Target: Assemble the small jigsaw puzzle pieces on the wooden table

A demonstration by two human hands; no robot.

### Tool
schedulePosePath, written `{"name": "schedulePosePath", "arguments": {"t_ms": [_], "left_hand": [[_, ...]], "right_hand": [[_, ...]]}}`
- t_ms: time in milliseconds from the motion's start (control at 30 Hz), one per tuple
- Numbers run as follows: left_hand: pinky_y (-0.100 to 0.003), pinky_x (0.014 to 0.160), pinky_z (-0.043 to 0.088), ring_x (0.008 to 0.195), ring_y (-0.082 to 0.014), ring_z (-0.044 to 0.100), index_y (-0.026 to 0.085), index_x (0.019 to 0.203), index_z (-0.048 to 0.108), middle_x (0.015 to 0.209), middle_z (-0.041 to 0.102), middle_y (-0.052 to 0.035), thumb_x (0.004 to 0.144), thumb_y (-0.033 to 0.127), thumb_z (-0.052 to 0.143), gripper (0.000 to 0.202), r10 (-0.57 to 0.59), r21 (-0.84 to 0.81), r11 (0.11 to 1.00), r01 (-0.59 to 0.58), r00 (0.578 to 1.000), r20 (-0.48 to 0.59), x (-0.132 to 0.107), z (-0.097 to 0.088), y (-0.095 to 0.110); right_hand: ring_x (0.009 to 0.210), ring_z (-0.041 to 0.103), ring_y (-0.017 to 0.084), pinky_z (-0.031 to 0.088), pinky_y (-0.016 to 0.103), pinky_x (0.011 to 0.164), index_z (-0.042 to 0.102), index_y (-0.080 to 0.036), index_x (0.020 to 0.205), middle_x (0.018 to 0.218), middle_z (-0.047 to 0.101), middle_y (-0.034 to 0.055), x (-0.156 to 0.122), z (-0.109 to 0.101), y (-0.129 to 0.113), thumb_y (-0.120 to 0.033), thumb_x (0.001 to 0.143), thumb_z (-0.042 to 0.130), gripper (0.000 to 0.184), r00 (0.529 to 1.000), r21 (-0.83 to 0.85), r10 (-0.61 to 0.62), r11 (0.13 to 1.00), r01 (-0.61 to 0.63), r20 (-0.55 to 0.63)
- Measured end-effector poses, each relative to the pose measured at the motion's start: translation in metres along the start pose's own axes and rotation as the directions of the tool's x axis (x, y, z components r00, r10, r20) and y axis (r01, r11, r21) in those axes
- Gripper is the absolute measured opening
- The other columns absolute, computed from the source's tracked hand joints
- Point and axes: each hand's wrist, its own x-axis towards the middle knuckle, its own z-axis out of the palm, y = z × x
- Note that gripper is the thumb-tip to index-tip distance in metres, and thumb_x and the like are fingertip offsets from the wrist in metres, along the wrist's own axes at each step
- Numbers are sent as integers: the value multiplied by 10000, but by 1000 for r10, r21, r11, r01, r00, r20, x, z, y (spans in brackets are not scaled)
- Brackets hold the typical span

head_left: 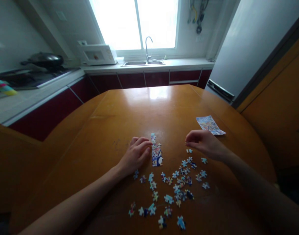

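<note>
Hand assembly of a jigsaw puzzle on a table (pixel 110 114), the joined strip (pixel 157 155) taken as the dial's centre; left hand (pixel 136 153) at 9 o'clock, fingers loosely curled and close together, the tips at the strip's near-left edge, apparently steadying it; right hand (pixel 208 143) at 3 o'clock, thumb and fingers drawn together above the table, though whether they pinch a piece cannot be told; a single piece (pixel 189 151) lies just beneath those fingertips; loose pieces (pixel 169 199) scatter from 4 to 7 o'clock, none of these joined to the strip; a printed sheet (pixel 209 124) lies at 2 o'clock, beyond the right hand; the step in hand is judged to be piece selection; the next move seems to call for matching a piece's outline to the strip's open 3-o'clock edge, with the strip held still.
</note>
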Motion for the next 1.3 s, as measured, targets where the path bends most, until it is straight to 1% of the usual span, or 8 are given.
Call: {"name": "schedulePosePath", "arguments": {"t_ms": [100,200,400,533,667,800,1000,1300], "left_hand": [[-438,1005,421,1097,-241,491,239,1158,671,1219,659,-47,1015,289,470,252,27,3,1000,-27,999,29,0,-1,2],[-445,1017,411,1106,-240,499,260,1218,666,1277,655,-35,1002,294,481,287,49,10,999,-50,996,73,-1,-3,5],[-454,1025,403,1125,-251,491,283,1284,647,1339,640,-23,995,331,501,328,56,25,998,-59,993,100,-1,-5,8],[-466,1025,406,1128,-259,479,287,1290,640,1343,638,-16,1003,322,485,328,40,36,998,-45,991,124,-2,-5,9],[-479,1026,404,1112,-266,487,300,1277,647,1336,641,-15,1004,330,492,315,26,36,999,-31,991,131,-2,-5,11],[-480,1028,403,1117,-267,483,303,1285,636,1346,634,-10,993,328,522,315,22,31,999,-27,991,133,-2,-5,11],[-496,1022,403,1121,-274,492,315,1311,618,1352,629,-19,983,334,535,338,8,30,999,-12,990,138,-3,-4,10],[-487,1018,413,1104,-268,498,318,1296,628,1339,637,-10,977,328,543,330,13,29,999,-17,992,128,-3,-3,11]], "right_hand": [[702,635,160,497,289,637,718,-174,806,776,728,41,9,13,-6,-306,794,739,134,992,93,-11,995,23,-125],[716,657,165,517,301,673,729,-175,809,792,749,45,22,24,-14,-283,779,757,116,986,129,-24,991,45,-165],[727,679,173,527,307,695,766,-169,801,790,772,55,59,49,-24,-218,773,742,62,992,184,-84,978,100,-95],[710,683,174,531,304,691,783,-147,804,794,780,75,81,69,-19,-152,770,707,83,998,210,-62,976,59,8],[690,673,168,518,285,667,780,-138,792,771,774,72,92,83,-10,-115,744,710,88,997,156,-55,987,46,52],[675,661,160,502,267,656,773,-145,766,735,764,48,94,89,-2,-110,750,685,96,994,116,-68,992,58,89],[681,660,162,509,266,659,780,-154,798,750,764,44,96,94,10,-169,781,683,100,986,125,-106,988,89,131],[659,632,145,487,255,640,762,-154,773,725,740,37,97,98,10,-161,786,672,91,982,100,-137,987,125,130]]}}
